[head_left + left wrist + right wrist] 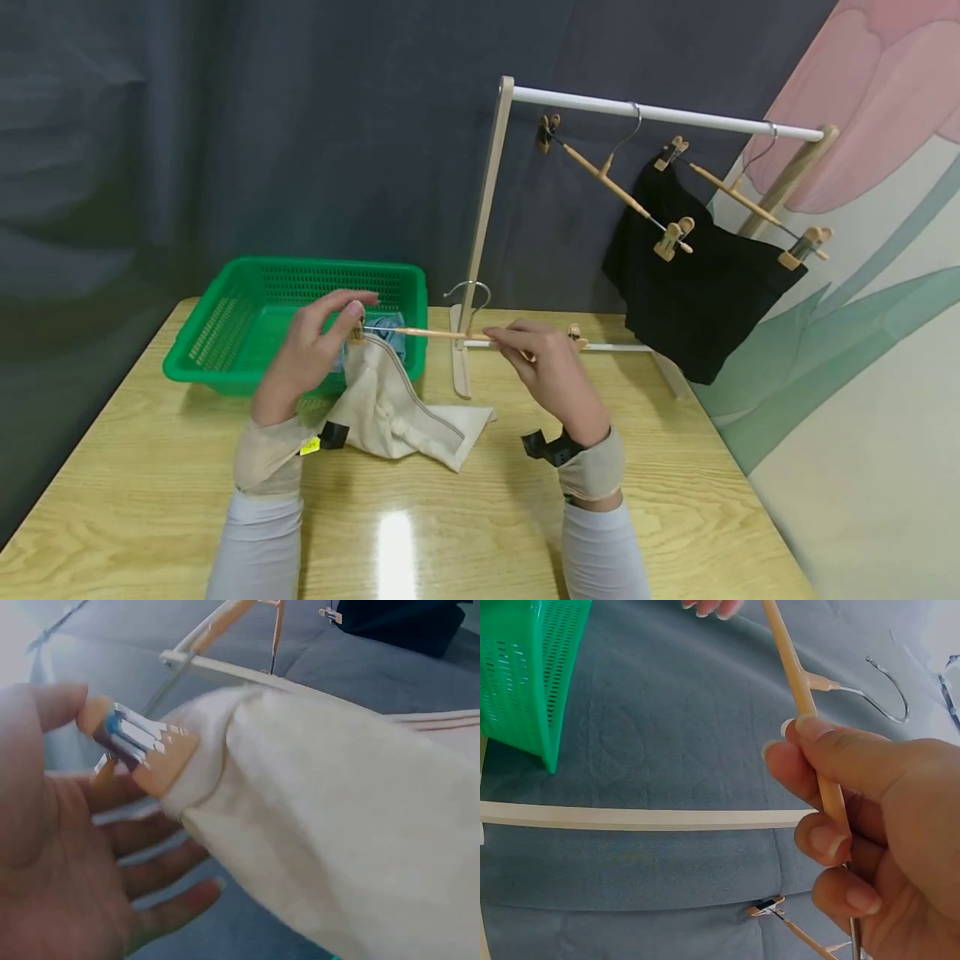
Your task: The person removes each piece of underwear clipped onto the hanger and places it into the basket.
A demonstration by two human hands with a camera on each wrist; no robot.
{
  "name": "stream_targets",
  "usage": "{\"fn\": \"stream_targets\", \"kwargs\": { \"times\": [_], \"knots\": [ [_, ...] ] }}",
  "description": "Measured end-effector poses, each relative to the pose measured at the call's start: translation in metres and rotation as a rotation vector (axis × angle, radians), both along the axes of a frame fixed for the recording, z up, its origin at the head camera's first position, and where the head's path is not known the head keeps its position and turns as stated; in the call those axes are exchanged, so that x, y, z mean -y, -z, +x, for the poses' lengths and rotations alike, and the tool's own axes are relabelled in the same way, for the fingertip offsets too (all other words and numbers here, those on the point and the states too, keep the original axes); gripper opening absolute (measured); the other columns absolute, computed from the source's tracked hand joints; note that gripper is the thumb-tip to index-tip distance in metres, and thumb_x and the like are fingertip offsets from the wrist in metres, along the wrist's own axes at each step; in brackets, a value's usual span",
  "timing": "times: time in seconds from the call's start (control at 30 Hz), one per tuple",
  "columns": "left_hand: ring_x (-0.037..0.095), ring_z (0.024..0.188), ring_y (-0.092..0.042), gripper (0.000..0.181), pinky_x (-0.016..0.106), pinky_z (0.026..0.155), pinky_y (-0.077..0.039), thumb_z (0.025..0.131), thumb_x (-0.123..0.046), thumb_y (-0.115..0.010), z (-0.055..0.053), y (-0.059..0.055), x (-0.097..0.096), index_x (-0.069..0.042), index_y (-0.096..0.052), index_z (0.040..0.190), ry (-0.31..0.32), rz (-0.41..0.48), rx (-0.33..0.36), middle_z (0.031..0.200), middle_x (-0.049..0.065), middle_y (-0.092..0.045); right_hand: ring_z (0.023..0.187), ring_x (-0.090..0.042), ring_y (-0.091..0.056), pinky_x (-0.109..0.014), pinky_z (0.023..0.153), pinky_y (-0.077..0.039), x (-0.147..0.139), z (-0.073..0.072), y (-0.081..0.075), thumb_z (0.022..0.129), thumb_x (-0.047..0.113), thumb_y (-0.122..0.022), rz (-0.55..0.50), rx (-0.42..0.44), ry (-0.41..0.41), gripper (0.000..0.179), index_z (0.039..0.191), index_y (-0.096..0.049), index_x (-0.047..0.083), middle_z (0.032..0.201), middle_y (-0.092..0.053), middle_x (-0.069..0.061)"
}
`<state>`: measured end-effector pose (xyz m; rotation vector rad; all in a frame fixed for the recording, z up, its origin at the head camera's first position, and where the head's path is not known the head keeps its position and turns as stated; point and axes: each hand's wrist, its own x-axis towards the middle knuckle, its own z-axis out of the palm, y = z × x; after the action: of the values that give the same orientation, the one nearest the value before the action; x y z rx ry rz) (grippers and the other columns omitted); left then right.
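Note:
My right hand (551,367) grips the wooden bar of a clip hanger (431,333), its fingers curled round the rod in the right wrist view. The hanger is level, with its metal hook (889,694) pointing up. At the hanger's left end, my left hand (311,342) pinches a wooden clip (146,742) between thumb and index finger, the other fingers spread. The clip's jaws bite a corner of a cream cloth garment (390,408) with brown stitched lines. The garment droops from there, its other end hanging loose. Another clip (576,336) shows beyond my right hand.
A green basket (217,333) with some blue cloth (390,332) stands at back left. On the right is a rack with a white rail (667,114). From it hang an unloaded clip hanger (607,179) and one bearing a black garment (697,275).

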<state>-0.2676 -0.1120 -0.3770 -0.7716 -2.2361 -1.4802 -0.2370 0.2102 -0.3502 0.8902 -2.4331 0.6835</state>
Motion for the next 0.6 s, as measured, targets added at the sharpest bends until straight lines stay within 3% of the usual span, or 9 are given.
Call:
{"fn": "stream_targets", "kwargs": {
  "times": [0.1,0.2,0.43,0.6],
  "knots": [
    [0.010,0.114,-0.058,0.034,0.024,0.097,-0.043,0.110,-0.016,-0.043,-0.006,0.004,0.001,0.001,-0.070,0.121,0.121,0.054,0.030,0.126,0.018,-0.067,0.059,-0.008,-0.043,-0.025,0.054,-0.038,0.000,0.000,0.000,0.096,0.005,-0.069,-0.013,-0.007,-0.015,0.026,0.120,-0.077,0.010,0.088,-0.070,0.000],
    [0.009,0.119,-0.059,0.033,0.024,0.101,-0.043,0.110,-0.013,-0.043,-0.009,0.005,-0.002,0.002,-0.072,0.113,0.206,0.119,0.029,0.119,0.015,-0.070,0.059,-0.008,-0.043,-0.025,0.054,-0.038,-0.002,-0.001,-0.001,0.096,0.004,-0.069,-0.022,-0.015,-0.025,0.026,0.120,-0.077,0.010,0.088,-0.070,0.001],
    [0.010,0.110,-0.064,0.035,0.026,0.098,-0.045,0.110,-0.013,-0.044,-0.010,0.006,-0.006,0.008,-0.069,0.097,0.229,0.233,0.020,0.103,-0.010,-0.073,0.062,-0.008,-0.046,-0.025,0.055,-0.041,-0.001,-0.002,0.000,0.097,0.005,-0.068,-0.021,0.015,-0.039,0.026,0.121,-0.076,0.010,0.090,-0.070,0.002],
    [0.009,0.107,-0.065,0.037,0.028,0.095,-0.046,0.109,-0.014,-0.044,-0.014,0.012,-0.006,0.009,-0.069,0.095,0.234,0.255,0.021,0.100,-0.013,-0.072,0.061,-0.008,-0.046,-0.025,0.055,-0.041,0.001,0.000,0.001,0.096,0.005,-0.068,-0.010,0.012,-0.024,0.026,0.120,-0.077,0.010,0.090,-0.070,0.001]
  ]
}}
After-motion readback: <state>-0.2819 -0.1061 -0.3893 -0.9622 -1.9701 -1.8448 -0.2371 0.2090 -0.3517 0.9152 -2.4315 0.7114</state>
